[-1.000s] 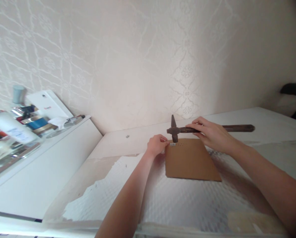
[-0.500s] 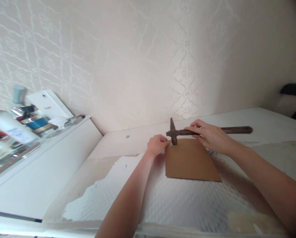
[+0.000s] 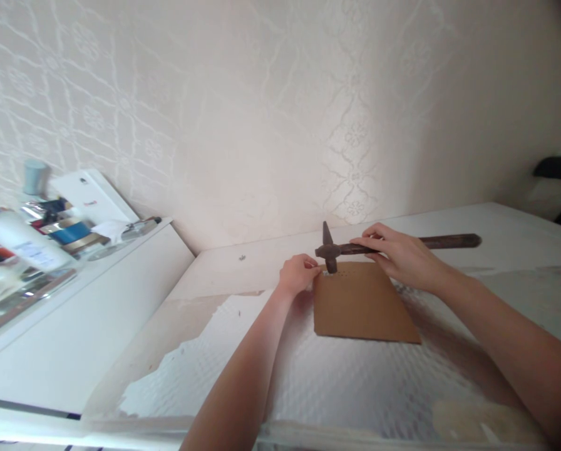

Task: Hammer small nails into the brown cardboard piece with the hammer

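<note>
My right hand (image 3: 400, 254) is wrapped around the dark wooden handle of a hammer (image 3: 328, 252). The hammer lies level above the far edge of a brown cardboard piece (image 3: 362, 307), its striking face pointing down near the far left corner. At that corner my left hand (image 3: 300, 274) is closed in a pinch, fingertips beside the hammer head. Whatever is between those fingers is too small and hidden to make out. A row of small dark marks runs along the cardboard's far edge, right of the hammer head.
Under the cardboard is a worn white tabletop (image 3: 205, 275) with a peeling quilted sheet (image 3: 337, 382). A tiny cluster of metal bits (image 3: 241, 257) lies far left. On the left, a white cabinet (image 3: 97, 300) holds a white box (image 3: 92, 197) and bottles. A patterned wall (image 3: 252, 125) stands behind.
The hammer and my right hand have shifted very slightly. My left hand and the cardboard stay in place.
</note>
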{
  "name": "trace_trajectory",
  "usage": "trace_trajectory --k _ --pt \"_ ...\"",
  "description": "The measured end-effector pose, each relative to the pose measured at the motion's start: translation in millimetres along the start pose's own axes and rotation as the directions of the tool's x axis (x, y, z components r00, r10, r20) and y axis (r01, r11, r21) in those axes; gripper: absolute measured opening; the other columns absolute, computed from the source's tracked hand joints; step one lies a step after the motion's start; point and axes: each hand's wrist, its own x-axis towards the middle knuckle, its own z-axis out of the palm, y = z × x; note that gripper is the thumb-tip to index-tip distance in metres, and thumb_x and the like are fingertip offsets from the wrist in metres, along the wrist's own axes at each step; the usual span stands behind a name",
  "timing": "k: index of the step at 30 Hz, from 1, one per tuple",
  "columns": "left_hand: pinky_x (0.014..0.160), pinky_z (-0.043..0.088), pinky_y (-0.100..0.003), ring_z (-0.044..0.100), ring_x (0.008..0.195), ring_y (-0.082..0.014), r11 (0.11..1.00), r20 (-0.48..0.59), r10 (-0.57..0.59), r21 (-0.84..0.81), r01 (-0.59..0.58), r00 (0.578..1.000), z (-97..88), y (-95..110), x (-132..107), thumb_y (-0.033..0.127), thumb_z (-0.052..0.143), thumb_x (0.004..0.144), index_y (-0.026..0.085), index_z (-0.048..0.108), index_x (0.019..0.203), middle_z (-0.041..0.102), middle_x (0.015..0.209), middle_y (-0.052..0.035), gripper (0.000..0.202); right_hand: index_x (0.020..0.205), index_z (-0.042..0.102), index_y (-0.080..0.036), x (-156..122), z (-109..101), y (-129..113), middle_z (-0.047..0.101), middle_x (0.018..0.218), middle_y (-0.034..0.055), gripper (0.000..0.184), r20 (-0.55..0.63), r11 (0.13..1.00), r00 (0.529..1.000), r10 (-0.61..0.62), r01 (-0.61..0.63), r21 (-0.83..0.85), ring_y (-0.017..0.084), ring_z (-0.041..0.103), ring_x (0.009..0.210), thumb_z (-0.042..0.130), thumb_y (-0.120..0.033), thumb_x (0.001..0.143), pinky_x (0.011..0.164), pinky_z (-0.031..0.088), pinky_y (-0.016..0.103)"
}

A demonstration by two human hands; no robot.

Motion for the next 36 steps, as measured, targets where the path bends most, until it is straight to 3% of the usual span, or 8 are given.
trace_trajectory --k 10,16,27,32,36 --pt "0.072 0.047 -0.022 0.065 0.087 -0.0165 1.000 -0.008 0.009 -0.004 -0.009 1.000 1.6 -1.7 1.9 0.029 0.064 0.077 0.021 0.069 0.093 0.072 0.093 -0.0022 0.018 0.110 0.065 -0.020 0.2 -0.6 2.2 0.059 0.099 0.0087 0.032 -0.041 1.000 0.999 0.010 -0.010 -0.007 0.019 0.061 0.080 0.047 -0.012 0.086 0.065 0.049 0.029" --pt "0.072 0.047 -0.022 0.065 0.086 -0.0163 1.000 -0.002 0.002 0.003 -0.002 1.000 0.4 -0.1 0.4 0.031 0.063 0.078 0.021 0.069 0.094 0.072 0.094 -0.0023 0.020 0.112 0.064 -0.023 0.1 0.2 2.0 0.060 0.102 0.0073 0.037 0.012 0.999 1.000 -0.008 0.007 0.038 0.018 0.061 0.084 0.045 -0.008 0.084 0.068 0.049 0.028" --pt "0.071 0.047 -0.023 0.064 0.087 -0.0168 1.000 0.006 -0.002 0.006 0.002 1.000 -0.4 0.9 -0.7 0.033 0.063 0.078 0.021 0.069 0.094 0.072 0.094 -0.0025 0.021 0.111 0.065 -0.024 0.5 -1.0 0.8 0.060 0.102 0.0068 0.036 -0.013 0.999 1.000 -0.003 0.004 0.040 0.018 0.061 0.082 0.045 -0.009 0.084 0.067 0.049 0.028" --pt "0.073 0.047 -0.023 0.065 0.087 -0.0169 1.000 0.004 0.007 0.004 -0.007 1.000 0.3 0.3 -0.1 0.031 0.063 0.078 0.021 0.069 0.094 0.072 0.092 -0.0024 0.020 0.110 0.065 -0.023 2.0 -3.2 -0.7 0.059 0.099 0.0084 0.031 -0.091 1.000 0.996 0.005 -0.007 -0.031 0.020 0.060 0.080 0.044 -0.014 0.088 0.064 0.048 0.030" --pt "0.075 0.047 -0.022 0.065 0.089 -0.0166 1.000 0.002 0.005 0.001 -0.005 1.000 0.3 0.0 0.0 0.030 0.064 0.078 0.022 0.069 0.094 0.072 0.095 -0.0022 0.019 0.109 0.065 -0.022 2.2 -1.2 0.1 0.060 0.099 0.0086 0.032 -0.052 0.998 0.998 -0.018 0.015 -0.055 0.020 0.061 0.081 0.043 -0.012 0.087 0.065 0.048 0.030"
